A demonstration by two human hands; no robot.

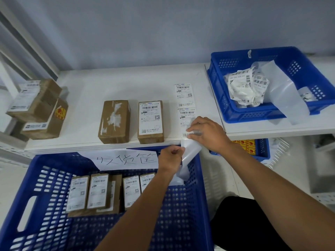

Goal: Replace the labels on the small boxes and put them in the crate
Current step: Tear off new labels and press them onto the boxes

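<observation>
The left grip (171, 156), fingers curled tight, pinches the glossy backing (190, 154) that curls off the worktop edge and hangs over the crate (45, 192). At 2 o'clock of it, the right grip (206, 134) is closed on the near end of the label strip (184, 98), fingertips and thumb pinching it just at the worktop's front edge; the rest of the strip lies flat, running away towards 12 o'clock.

On the white worktop (87, 87), at 9 o'clock, three brown boxes sit in a loose stack (36, 109), the top one tilted. At the centre a bare box (114, 121) with torn white label scraps stands beside a labelled box (150, 121), close but not touching, both near the front edge. The strip lies just to 3 o'clock of them.

At 2 o'clock a blue bin (235, 113) holds crumpled labels (244, 87) and loose backing that spills over its rim. The crate, at 7 o'clock below the worktop, holds a row of labelled boxes (97, 191) lying face up, under a handwritten paper sign (126, 159) on its far wall. A further blue crate (261, 147) with yellow-and-red stickers sits beneath the worktop at 3 o'clock. A pale grey-blue wall (163, 29) closes the room behind.
</observation>
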